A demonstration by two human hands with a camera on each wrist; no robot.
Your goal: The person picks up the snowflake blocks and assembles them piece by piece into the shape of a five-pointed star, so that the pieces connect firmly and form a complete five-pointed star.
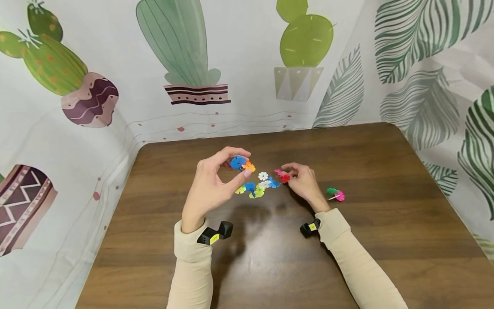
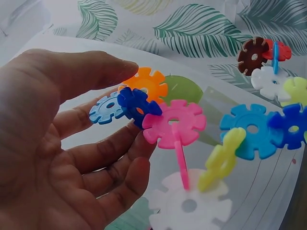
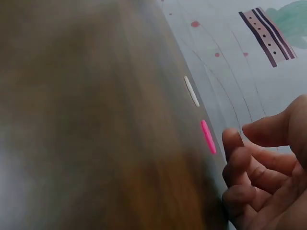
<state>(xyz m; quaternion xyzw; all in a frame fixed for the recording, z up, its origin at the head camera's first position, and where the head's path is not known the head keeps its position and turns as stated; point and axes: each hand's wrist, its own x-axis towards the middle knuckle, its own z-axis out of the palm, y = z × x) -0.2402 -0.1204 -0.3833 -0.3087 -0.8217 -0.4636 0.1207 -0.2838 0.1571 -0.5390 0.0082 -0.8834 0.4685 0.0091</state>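
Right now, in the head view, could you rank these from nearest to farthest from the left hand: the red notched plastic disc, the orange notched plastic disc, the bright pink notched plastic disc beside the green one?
1. Orange disc: held by the left hand.
2. Red disc: farther right, beside the right hand.
3. Bright pink disc: farthest right, past the right hand.

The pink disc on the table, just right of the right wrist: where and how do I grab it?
Probably pinch the pink disc by its outer right rim, coming from the right: that edge looks free, while the green disc and white piece crowd its left.
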